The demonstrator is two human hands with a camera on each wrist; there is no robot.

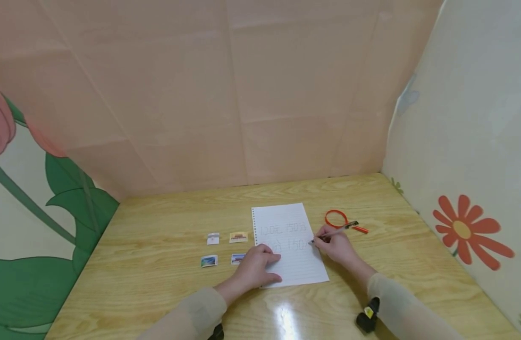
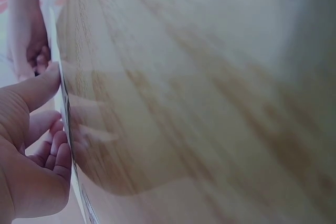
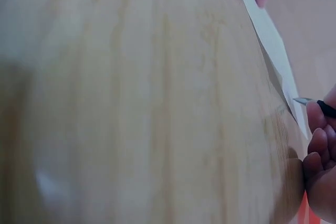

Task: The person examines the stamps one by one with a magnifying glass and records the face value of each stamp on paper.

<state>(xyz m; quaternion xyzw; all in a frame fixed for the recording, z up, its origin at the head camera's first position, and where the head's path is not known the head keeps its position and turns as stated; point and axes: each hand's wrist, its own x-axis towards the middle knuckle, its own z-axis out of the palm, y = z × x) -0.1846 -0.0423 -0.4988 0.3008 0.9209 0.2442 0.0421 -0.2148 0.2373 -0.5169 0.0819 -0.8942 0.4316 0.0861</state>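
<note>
A sheet of lined paper point(image 1: 281, 215) with punched holes along its left edge lies on the wooden table point(image 1: 158, 226). Two rows of large handwritten figures and characters show on it, among them "150". My left hand point(image 1: 257, 267) rests on the lower left of the sheet, thumb and fingers spread and relaxed. At the sheet's right edge my right hand point(image 1: 337, 246) pinches a pen point(image 1: 350, 224), its tip at the end of the second written row. The right wrist view shows the pen tip point(image 3: 302, 100) close over the paper's edge.
Left of the paper lie small picture stamps in two rows: a pale one point(image 1: 213, 238), a yellow one point(image 1: 238, 237), a blue-green one point(image 1: 209, 260) and one partly behind my left hand point(image 1: 237, 258). A red-rimmed magnifying glass point(image 1: 361, 229) lies beyond my right hand.
</note>
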